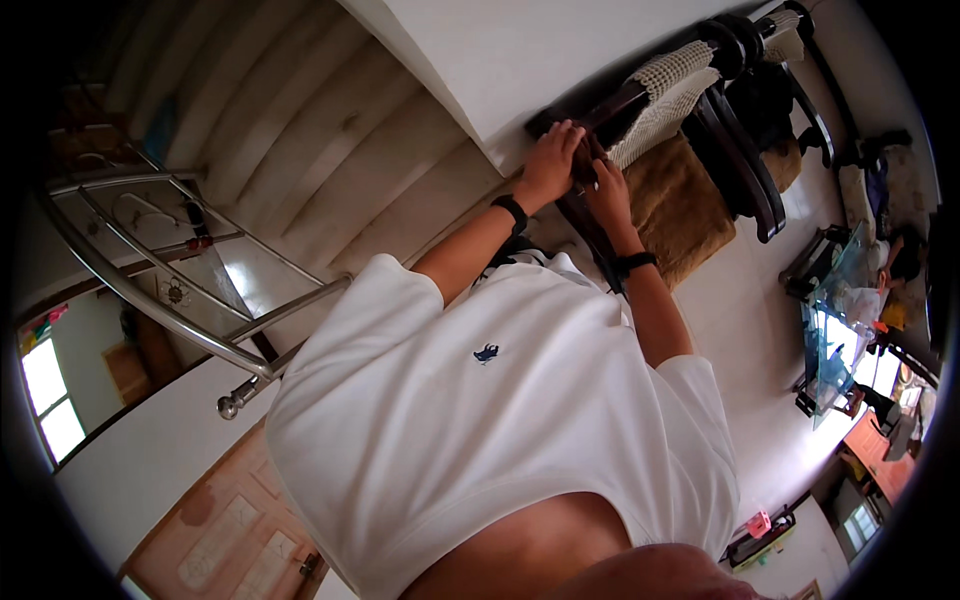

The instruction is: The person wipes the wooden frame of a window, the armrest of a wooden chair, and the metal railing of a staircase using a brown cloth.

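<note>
Two hands (547, 170) (608, 203) touch dark wood (585, 222); white shirt (480, 440) bears blue emblem (486, 354).

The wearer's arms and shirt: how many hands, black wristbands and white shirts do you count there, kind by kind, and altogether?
Hands: 2
Black wristbands: 2
White shirt: 1
Total: 5

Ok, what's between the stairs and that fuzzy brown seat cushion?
In the head view, a dark wooden armrest lies between the stairs and the brown plush seat cushion, with the person's left hand and right hand at it.
</note>
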`<state>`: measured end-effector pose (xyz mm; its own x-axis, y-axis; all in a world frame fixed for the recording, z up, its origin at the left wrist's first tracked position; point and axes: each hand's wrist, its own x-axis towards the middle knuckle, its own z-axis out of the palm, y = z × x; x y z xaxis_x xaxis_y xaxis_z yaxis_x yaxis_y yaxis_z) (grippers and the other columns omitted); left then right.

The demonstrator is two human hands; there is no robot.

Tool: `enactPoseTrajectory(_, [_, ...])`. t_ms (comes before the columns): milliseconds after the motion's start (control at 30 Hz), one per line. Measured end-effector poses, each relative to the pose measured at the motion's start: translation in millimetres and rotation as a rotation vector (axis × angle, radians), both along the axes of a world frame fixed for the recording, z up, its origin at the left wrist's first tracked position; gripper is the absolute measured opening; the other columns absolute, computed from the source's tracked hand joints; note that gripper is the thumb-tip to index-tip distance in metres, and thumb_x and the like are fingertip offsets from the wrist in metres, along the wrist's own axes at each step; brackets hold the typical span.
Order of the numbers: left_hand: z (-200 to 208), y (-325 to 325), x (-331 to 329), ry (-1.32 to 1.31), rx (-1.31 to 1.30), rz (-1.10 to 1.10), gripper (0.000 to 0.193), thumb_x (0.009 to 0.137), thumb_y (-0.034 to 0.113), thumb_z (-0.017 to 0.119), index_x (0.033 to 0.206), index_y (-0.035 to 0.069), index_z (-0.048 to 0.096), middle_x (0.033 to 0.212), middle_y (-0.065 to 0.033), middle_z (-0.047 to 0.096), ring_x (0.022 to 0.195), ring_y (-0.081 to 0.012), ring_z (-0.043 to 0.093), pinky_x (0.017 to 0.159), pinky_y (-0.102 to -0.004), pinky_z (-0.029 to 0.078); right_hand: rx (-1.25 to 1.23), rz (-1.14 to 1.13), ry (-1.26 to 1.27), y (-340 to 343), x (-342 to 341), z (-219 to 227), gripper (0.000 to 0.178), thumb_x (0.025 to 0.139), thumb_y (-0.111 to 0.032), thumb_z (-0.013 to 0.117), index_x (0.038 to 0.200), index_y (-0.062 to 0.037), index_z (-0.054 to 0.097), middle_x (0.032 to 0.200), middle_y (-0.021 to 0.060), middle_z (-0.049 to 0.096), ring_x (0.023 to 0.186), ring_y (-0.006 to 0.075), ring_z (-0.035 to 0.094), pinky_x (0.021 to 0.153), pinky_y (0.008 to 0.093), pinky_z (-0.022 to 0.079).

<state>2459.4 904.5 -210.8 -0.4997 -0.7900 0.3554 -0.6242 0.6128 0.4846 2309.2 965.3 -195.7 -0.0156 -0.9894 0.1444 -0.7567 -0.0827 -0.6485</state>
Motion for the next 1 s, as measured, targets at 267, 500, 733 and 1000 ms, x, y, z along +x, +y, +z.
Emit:
enactPoseTrajectory(267, [19,40,3,-0.572,0.427,-0.330,0.051,0.076,0.013,0.064,0.125,0.008,0.052,0.118,-0.0192,0.058,0.102,-0.0357,0.061,0.089,-0.0484,0.046,0.150,-0.011,-0.047,85,-27,34,0.041,0.077,-0.005,0.060,0.118,-0.0037,0.056,0.118,0.0226,0.058,0.108,0.0420,0.055,0.090,0.0452,0.047])
enactPoseTrajectory(500, [28,51,-3,0.148,0.457,-0.201,0.044,0.082,0.009,0.057,0.125,0.002,0.049,0.112,-0.0233,0.058,0.093,-0.0432,0.061,0.080,-0.0483,0.051,0.134,-0.016,-0.232,63,-7,94,0.054,0.079,-0.007,0.061,0.131,-0.0095,0.047,0.126,0.0229,0.051,0.120,0.0445,0.047,0.099,0.0445,0.042])
enactPoseTrajectory(733, [12,-2,32,0.390,0.612,0.070,0.048,0.084,0.007,0.056,0.131,0.002,0.045,0.111,-0.0260,0.062,0.102,-0.0425,0.060,0.084,-0.0486,0.050,0.017,0.163,0.123,-38,31,45,0.064,0.071,-0.016,0.070,0.132,-0.0176,0.048,0.130,0.0156,0.049,0.118,0.0419,0.044,0.097,0.0474,0.043])
enactPoseTrajectory(1000, [-25,-5,58,0.357,1.020,0.118,0.051,0.081,0.005,0.062,0.129,-0.001,0.046,0.112,-0.0189,0.065,0.099,-0.0328,0.065,0.084,-0.0401,0.053,-0.024,0.225,0.446,-45,64,13,0.047,0.069,-0.016,0.071,0.113,-0.0167,0.054,0.123,0.0111,0.054,0.108,0.0389,0.049,0.082,0.0443,0.051])
